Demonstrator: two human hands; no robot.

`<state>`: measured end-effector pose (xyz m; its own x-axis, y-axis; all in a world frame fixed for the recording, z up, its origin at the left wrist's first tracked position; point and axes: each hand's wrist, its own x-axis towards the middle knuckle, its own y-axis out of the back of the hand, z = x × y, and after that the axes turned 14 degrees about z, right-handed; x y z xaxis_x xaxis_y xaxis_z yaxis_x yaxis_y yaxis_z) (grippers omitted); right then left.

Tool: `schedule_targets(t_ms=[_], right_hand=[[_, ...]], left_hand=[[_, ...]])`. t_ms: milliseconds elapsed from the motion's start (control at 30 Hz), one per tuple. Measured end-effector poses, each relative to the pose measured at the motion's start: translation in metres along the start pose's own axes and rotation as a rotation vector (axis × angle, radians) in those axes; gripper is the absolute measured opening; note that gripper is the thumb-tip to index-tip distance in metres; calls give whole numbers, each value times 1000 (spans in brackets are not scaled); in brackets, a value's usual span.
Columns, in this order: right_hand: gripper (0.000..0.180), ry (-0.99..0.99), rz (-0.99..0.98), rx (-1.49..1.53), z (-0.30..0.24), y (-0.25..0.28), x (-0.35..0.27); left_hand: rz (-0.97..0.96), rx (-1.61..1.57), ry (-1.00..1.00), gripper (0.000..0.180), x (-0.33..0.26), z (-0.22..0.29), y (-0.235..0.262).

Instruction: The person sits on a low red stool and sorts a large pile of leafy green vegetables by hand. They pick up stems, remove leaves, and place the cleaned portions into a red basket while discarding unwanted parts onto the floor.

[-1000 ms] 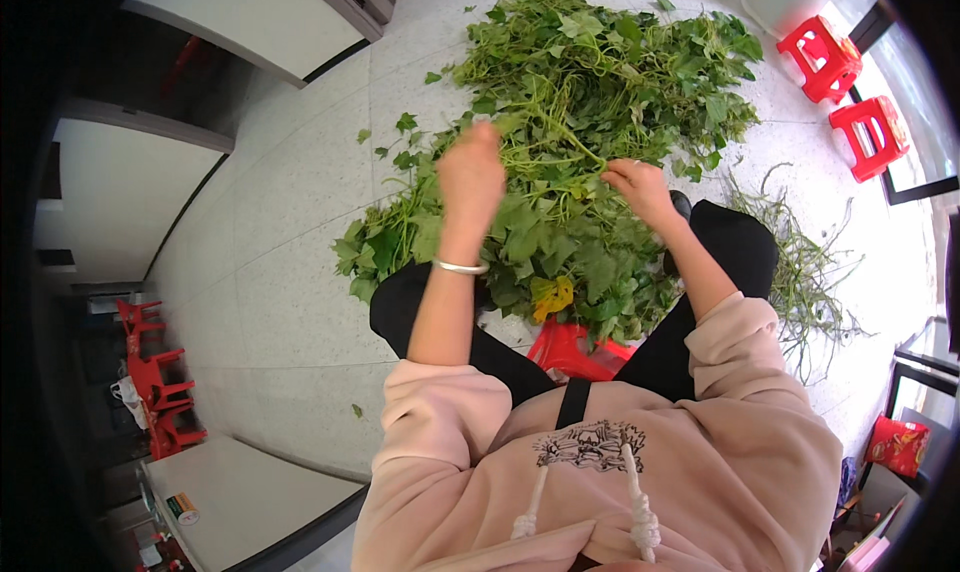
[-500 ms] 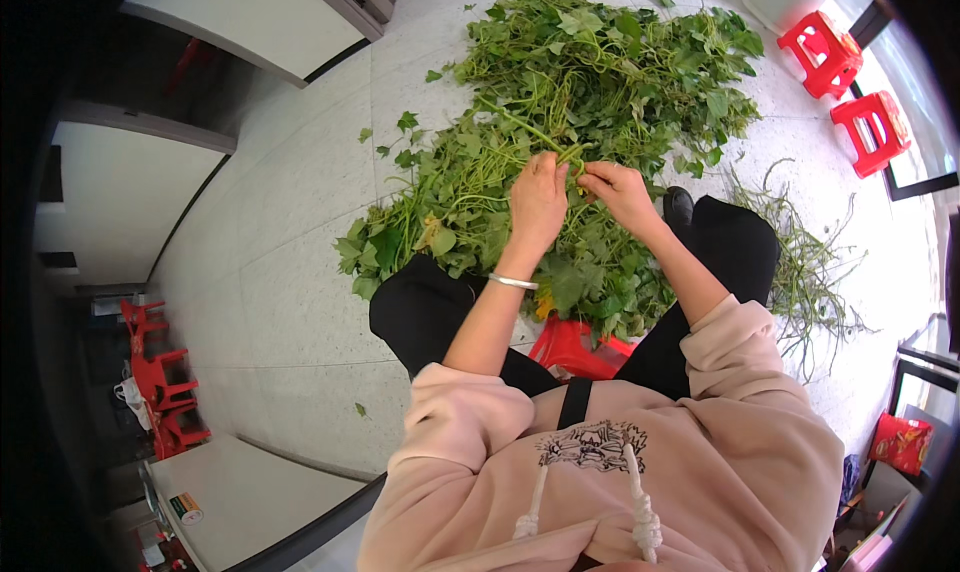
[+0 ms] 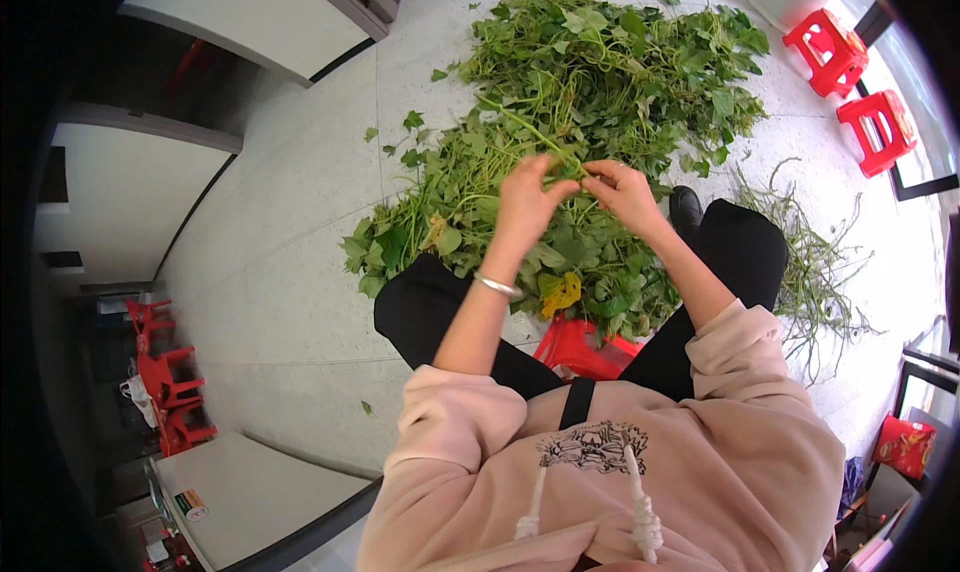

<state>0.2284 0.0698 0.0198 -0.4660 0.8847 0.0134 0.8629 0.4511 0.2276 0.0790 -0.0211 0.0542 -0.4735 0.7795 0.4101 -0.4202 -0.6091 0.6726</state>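
A long green vine stem [image 3: 535, 129] slants over a big heap of leafy green vines [image 3: 610, 82] on the floor. Its near end is pinched between the thumb and fingers of my right hand [image 3: 625, 194]. Close beside it, my left hand [image 3: 530, 200] has its thumb and fingers curved and apart, with nothing plainly gripped; its fingertips lie near the stem. A silver bangle [image 3: 499, 286] circles my left wrist. Below my hands, a yellow leaf [image 3: 561, 293] sits among the green ones, at the near edge of the heap.
Thin bare stems [image 3: 815, 262] lie scattered on the floor to the right. Two red stools [image 3: 878, 132] stand at the far right. Between my legs shows a red plastic stool [image 3: 580, 348]. A white table [image 3: 270, 492] is at the lower left, with red chairs [image 3: 165, 377] beyond it.
My left hand has moved slightly left and down, away from the right hand, and its fingers have spread. The yellow leaf has come more fully into sight. My right hand still pinches the stem.
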Motion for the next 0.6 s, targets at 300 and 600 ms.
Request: schedule_targets(t_ms=[300,600], right_hand=[[21,407,161,-154,7,12,4],[19,515,229,-393,8,4,-4]], left_hand=[[197,132,-324,13,-1,17,1],[268,318,-211,8,-16,14,8]])
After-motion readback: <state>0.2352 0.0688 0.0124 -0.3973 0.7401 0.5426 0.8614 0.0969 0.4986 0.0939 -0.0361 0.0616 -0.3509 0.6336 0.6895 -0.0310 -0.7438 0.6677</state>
